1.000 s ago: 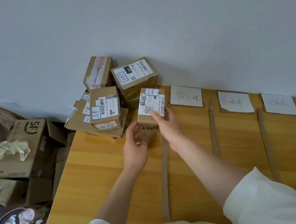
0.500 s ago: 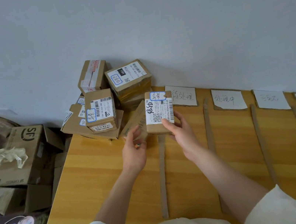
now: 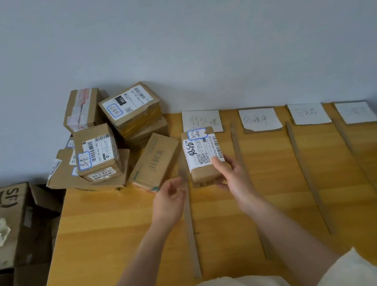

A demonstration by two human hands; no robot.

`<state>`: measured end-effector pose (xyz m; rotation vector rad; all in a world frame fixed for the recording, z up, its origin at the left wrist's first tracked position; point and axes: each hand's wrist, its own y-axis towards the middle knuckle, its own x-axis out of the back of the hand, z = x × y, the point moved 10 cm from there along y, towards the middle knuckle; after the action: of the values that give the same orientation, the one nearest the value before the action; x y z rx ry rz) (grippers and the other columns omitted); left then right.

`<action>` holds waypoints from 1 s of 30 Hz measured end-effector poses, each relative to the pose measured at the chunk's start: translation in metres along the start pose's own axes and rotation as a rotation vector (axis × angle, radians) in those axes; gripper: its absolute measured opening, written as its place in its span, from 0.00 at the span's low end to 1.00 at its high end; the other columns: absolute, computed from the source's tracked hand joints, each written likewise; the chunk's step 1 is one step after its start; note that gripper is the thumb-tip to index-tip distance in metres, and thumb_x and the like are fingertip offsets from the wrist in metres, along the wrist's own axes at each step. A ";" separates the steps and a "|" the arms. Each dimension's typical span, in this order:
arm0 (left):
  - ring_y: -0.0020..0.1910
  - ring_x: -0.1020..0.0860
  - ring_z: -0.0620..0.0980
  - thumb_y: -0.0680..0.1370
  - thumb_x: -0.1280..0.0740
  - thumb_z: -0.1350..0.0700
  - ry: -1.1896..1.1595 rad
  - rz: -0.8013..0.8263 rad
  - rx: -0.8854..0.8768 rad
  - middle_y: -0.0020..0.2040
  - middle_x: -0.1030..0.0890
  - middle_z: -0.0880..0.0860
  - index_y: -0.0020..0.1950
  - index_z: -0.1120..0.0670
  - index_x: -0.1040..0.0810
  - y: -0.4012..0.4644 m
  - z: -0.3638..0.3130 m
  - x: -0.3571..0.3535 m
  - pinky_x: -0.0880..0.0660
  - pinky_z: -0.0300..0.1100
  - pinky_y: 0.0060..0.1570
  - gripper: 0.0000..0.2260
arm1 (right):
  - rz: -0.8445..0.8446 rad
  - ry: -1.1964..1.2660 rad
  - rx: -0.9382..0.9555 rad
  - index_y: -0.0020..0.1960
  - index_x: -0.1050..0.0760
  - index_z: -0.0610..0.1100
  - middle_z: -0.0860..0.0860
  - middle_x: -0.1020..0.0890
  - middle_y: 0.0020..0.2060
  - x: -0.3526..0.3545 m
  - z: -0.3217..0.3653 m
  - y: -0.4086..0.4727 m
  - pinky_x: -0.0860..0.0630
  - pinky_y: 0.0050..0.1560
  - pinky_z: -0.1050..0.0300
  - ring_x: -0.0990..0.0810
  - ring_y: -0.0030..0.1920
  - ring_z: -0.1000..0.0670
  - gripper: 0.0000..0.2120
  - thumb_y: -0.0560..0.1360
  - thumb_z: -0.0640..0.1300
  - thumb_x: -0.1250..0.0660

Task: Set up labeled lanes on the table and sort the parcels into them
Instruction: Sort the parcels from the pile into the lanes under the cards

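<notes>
My right hand grips a small brown parcel with a white barcode label, holding it over the first lane between two cardboard strips. My left hand hovers just left of it with loosely curled fingers and holds nothing. A pile of several parcels sits at the table's far left corner, with one flat box leaning at its right side. Several paper lane labels lie along the wall edge of the wooden table.
More cardboard strips divide the table into lanes running toward me. Large brown cartons with crumpled paper stand on the floor left of the table. A plain wall backs the table.
My right hand has carried the labelled parcel rightward and down from the pile into the first lane. My left hand has let go of it and dropped back.
</notes>
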<state>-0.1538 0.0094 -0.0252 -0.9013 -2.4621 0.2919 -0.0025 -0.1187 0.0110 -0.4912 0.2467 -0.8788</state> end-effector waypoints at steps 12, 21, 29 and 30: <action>0.61 0.25 0.47 0.78 0.34 0.52 0.321 0.221 -0.015 0.59 0.22 0.46 0.63 0.47 0.25 -0.027 -0.027 -0.138 0.28 0.40 0.53 0.14 | -0.177 0.120 -0.111 0.65 0.27 0.46 0.53 0.18 0.50 0.149 -0.023 0.002 0.22 0.46 0.59 0.19 0.47 0.56 0.19 0.78 0.54 0.35; 0.65 0.26 0.51 0.77 0.35 0.51 0.511 0.326 -0.032 0.67 0.25 0.49 0.68 0.45 0.28 -0.035 -0.067 -0.278 0.28 0.44 0.60 0.18 | -0.300 0.224 -0.204 0.61 0.27 0.50 0.51 0.19 0.52 0.300 -0.044 0.026 0.23 0.50 0.54 0.20 0.53 0.51 0.16 0.76 0.55 0.34; 0.70 0.32 0.54 0.79 0.36 0.50 0.682 0.380 -0.005 0.76 0.38 0.49 0.76 0.47 0.39 -0.026 -0.086 -0.363 0.27 0.50 0.63 0.26 | -0.385 0.280 -0.208 0.58 0.27 0.54 0.51 0.19 0.54 0.412 -0.037 0.047 0.22 0.57 0.50 0.20 0.55 0.50 0.15 0.75 0.59 0.33; 0.71 0.33 0.54 0.79 0.36 0.50 0.697 0.383 0.005 0.76 0.39 0.50 0.76 0.47 0.40 -0.024 -0.086 -0.370 0.28 0.50 0.63 0.26 | -0.401 0.285 -0.210 0.58 0.27 0.54 0.51 0.19 0.54 0.425 -0.035 0.050 0.22 0.58 0.49 0.20 0.55 0.49 0.15 0.75 0.60 0.34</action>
<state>0.1211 -0.2469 -0.0836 -1.2228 -1.6485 0.0842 0.2801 -0.4369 -0.0479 -0.6218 0.5166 -1.3251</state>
